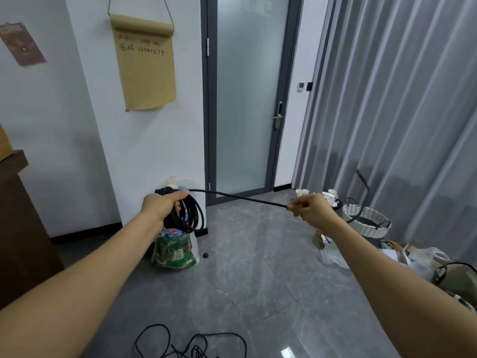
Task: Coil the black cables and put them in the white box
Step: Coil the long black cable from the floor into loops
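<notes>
the grey tiled floor [258, 267] filled the lower half of your view, with the frosted glass door [247, 99] at twelve o'clock and grey curtains [400, 112] hanging at two o'clock. a brown paper scroll [147, 65] hung on the white wall at eleven o'clock. a printed green bag [175, 251] leaned against the wall's base near the centre, and a white woven basket [366, 220] sat on the floor at three o'clock. your left hand [161, 206] was curled tight round the coiled loops of the black cable [189, 215], held up in front of the bag. one strand ran from that coil to four o'clock, where your right hand [311, 206] pinched it between fingertips. more loose cable [191, 342] lay tangled on the floor at six o'clock. a small black knob [205, 255] sat just beside the bag.
</notes>
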A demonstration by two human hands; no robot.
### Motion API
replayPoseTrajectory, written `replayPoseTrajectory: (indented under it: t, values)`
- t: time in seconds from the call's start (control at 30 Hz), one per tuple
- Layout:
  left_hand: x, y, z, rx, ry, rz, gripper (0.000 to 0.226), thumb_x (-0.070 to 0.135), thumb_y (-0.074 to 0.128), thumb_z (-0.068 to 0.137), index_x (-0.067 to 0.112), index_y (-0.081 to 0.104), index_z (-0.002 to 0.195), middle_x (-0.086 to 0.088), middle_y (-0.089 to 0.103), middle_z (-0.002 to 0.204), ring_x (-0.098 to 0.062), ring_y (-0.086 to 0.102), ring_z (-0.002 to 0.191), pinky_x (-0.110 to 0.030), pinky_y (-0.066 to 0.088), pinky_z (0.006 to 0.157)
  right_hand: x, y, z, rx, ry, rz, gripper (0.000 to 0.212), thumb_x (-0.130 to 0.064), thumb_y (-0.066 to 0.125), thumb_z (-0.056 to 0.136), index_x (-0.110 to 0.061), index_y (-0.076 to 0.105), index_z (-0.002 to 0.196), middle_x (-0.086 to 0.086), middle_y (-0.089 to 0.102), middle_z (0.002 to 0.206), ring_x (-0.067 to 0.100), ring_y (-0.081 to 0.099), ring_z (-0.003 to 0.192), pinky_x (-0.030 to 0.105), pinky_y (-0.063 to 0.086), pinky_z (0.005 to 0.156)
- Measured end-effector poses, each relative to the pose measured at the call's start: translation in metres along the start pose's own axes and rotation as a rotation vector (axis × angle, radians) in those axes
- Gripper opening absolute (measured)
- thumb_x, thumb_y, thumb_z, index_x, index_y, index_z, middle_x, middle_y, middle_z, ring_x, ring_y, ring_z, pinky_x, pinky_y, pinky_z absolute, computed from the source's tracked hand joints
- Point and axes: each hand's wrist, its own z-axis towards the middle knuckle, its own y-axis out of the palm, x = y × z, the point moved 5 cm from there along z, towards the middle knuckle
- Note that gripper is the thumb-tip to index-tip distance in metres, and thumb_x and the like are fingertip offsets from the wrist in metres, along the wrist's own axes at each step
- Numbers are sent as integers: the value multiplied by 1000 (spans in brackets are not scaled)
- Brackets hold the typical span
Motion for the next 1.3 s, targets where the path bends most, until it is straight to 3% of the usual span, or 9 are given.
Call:
replayPoseTrajectory:
  t: [0.17,0.4,0.53,0.67,0.8,1.0,1.13,1.23,1.3]
  values:
    - [17,24,-10,92,195,87,38,23,70,80,7,56,49,3,56,36,-16,56,44,-30,51,60,-48,20,-5,-43,-228,-427,16,-18,59,89,-12,74,94,6,72,95,23,62,88,32,51,77]
    - [32,63,-39,17,396,270,39,34,67,83,10,67,52,-2,69,57,-18,66,62,-29,53,68,-115,57,-31,-372,-503,-365,17,-18,59,90,-7,73,91,-6,62,76,5,52,64,11,40,60]
    - [34,75,-50,-20,438,425,52,40,68,81,8,48,45,-2,50,45,-15,43,40,-26,35,48,-130,50,-34,-377,-543,-242,24,-21,58,92,-1,70,86,11,62,74,13,45,60,22,37,56]
    - [26,88,-59,-193,280,221,54,37,64,85,10,53,40,-1,49,38,-14,47,38,-19,37,42,-133,36,-35,-332,-525,-40,23,-20,59,91,-9,71,76,-1,68,65,10,44,51,20,36,54]
    - [12,101,-66,-390,-4,-85,38,44,64,84,10,61,68,0,54,45,-15,55,42,-24,48,47,-132,29,-33,-260,-480,67,13,-18,64,88,-14,70,78,-15,61,57,-5,53,52,7,41,57]
    - [10,107,-74,-608,-126,-109,44,66,61,63,22,56,61,7,38,43,-8,41,38,-18,41,44,-123,25,-26,-186,-433,162,16,-19,79,72,-10,69,79,9,68,75,18,63,70,34,54,75]
    - [16,104,-81,-739,-97,-154,27,41,69,63,18,58,55,9,35,39,-5,37,35,-20,39,60,-99,23,-18,-211,-358,60,50,-23,88,58,-13,60,99,18,65,98,29,62,87,41,52,84]
    - [18,106,-90,-873,-44,-112,11,14,73,69,16,65,63,11,31,35,-3,33,33,-19,38,58,-91,29,-22,-373,-327,84,60,-15,85,64,-14,53,115,7,64,104,19,63,94,24,53,82]
    - [16,106,-93,-958,-57,-121,23,5,65,68,15,60,47,12,30,32,-3,31,30,-19,39,59,-95,30,-29,-469,-335,97,53,-14,76,66,-14,54,115,-1,64,93,8,62,82,14,49,71]
